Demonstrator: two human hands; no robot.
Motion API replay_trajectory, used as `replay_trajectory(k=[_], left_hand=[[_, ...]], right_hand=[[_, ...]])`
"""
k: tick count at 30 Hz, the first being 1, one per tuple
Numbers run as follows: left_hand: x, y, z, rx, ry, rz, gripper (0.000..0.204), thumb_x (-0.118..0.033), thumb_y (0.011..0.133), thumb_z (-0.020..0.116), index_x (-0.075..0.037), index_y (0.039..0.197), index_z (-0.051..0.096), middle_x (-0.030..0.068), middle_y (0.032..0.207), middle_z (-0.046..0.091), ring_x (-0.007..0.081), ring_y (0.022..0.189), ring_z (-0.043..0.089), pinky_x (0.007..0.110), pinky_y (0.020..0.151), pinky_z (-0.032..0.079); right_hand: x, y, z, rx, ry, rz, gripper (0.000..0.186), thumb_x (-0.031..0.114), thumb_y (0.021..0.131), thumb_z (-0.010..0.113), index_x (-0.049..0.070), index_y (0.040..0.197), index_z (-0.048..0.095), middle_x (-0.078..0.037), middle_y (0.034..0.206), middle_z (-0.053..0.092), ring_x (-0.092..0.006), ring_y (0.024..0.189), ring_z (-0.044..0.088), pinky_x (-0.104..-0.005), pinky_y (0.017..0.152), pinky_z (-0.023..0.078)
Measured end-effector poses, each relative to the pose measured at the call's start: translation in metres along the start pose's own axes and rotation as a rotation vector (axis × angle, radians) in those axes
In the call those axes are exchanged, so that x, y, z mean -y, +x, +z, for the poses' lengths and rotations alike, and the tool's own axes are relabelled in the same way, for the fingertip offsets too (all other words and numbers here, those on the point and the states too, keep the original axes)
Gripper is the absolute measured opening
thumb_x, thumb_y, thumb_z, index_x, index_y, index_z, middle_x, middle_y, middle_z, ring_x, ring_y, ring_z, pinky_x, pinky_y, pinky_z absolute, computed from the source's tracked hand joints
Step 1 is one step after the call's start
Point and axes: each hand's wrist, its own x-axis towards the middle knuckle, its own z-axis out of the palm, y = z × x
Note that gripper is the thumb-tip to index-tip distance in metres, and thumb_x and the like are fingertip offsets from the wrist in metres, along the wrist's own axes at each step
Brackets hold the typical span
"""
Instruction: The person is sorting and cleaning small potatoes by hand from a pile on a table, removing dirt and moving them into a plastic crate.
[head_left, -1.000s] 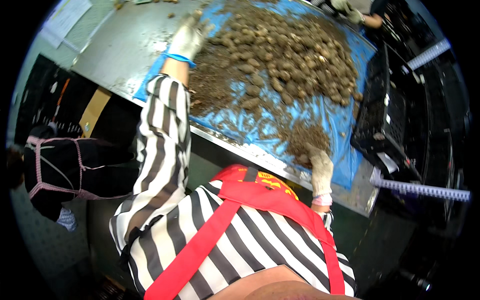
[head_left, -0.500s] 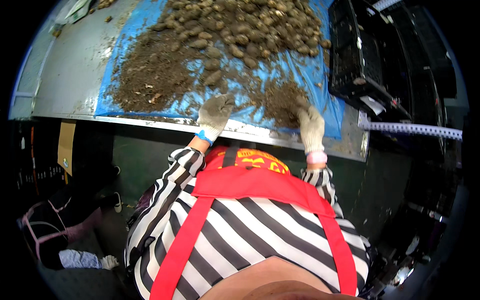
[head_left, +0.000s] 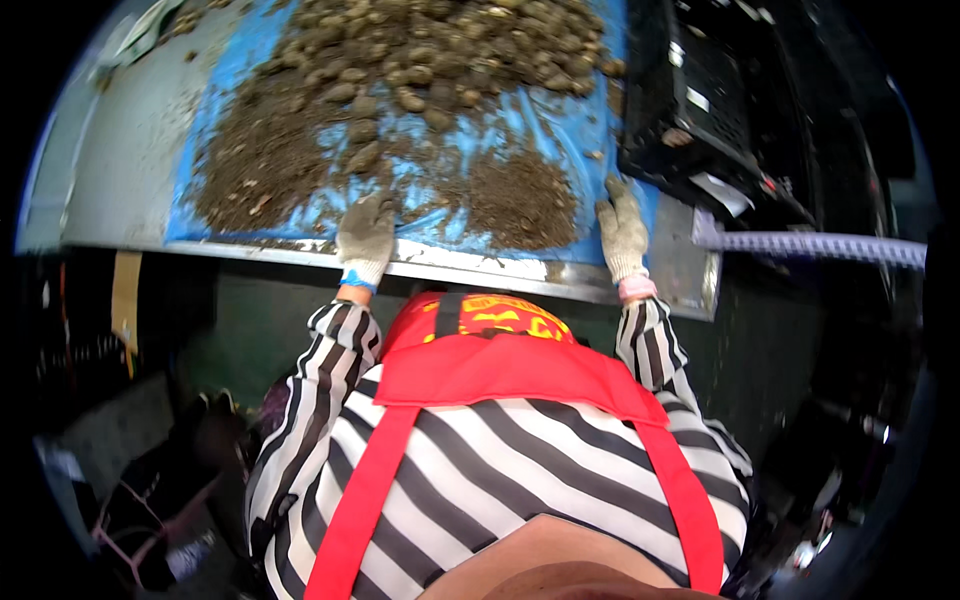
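Observation:
A heap of soil-covered tubers (head_left: 440, 60) lies on a blue plastic sheet (head_left: 500, 120). My left hand (head_left: 366, 236), in a dirty off-white knit glove, rests at the sheet's near side, fingers stretched forward, just below a single tuber (head_left: 363, 157). Loose dark soil (head_left: 260, 160) spreads left of it. Between my hands sits a smaller mound of soil (head_left: 522, 200). To the right of that mound my right hand (head_left: 624, 232), gloved too, lies on the sheet's right part with its fingers extended. I see nothing held in either hand.
A black plastic crate (head_left: 690, 110) stands right of the sheet, with more dark crates beyond. A light perforated strip (head_left: 820, 245) sticks out from the table's right corner. The metal table edge (head_left: 460, 265) runs before me. Someone in dark clothes (head_left: 150, 510) is at lower left.
My right hand has come off the small soil mound and moved right, onto the blue sheet. The whole view has shifted, while my left hand stays near the same single tuber.

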Motion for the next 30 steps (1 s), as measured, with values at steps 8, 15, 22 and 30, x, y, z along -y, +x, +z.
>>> replay_trajectory(k=[8, 15, 22, 30], left_hand=[[-0.034, -0.003, 0.006, -0.075, 0.224, -0.210, 0.032, -0.021, 0.091, 0.063, -0.013, 0.121, 0.071, 0.0161, 0.107, 0.073, 0.0380, 0.101, 0.068, 0.047, 0.092, 0.053], [-0.048, -0.002, 0.001, 0.040, 0.525, -0.238, 0.052, -0.025, 0.091, 0.068, -0.021, 0.142, 0.059, 0.0099, 0.116, 0.070, 0.0323, 0.105, 0.067, 0.045, 0.092, 0.054], [-0.052, 0.000, 0.002, 0.157, 0.541, -0.327, 0.057, -0.031, 0.094, 0.066, -0.019, 0.148, 0.054, 0.0099, 0.131, 0.066, 0.0309, 0.116, 0.063, 0.041, 0.102, 0.050], [-0.015, -0.014, 0.022, 0.039, 0.495, -0.257, 0.060, -0.035, 0.094, 0.056, -0.017, 0.151, 0.050, 0.0099, 0.113, 0.067, 0.0279, 0.099, 0.066, 0.041, 0.083, 0.053]], right_hand=[[-0.032, -0.009, 0.022, 0.088, -0.256, -0.377, 0.060, 0.020, 0.089, 0.069, 0.005, 0.145, 0.054, -0.026, 0.149, 0.050, -0.0461, 0.140, 0.043, -0.0512, 0.120, 0.032], [-0.030, -0.007, 0.019, 0.135, -0.307, -0.431, 0.064, 0.020, 0.089, 0.068, 0.004, 0.147, 0.049, -0.031, 0.147, 0.048, -0.0519, 0.139, 0.039, -0.0552, 0.119, 0.028], [-0.023, -0.010, 0.011, 0.169, -0.356, -0.445, 0.069, 0.017, 0.088, 0.068, 0.003, 0.151, 0.045, -0.034, 0.149, 0.044, -0.0543, 0.138, 0.039, -0.0561, 0.118, 0.028], [-0.026, -0.003, 0.018, 0.218, -0.344, -0.513, 0.058, 0.019, 0.096, 0.061, -0.002, 0.149, 0.047, -0.032, 0.151, 0.046, -0.0486, 0.140, 0.040, -0.0536, 0.119, 0.029]])
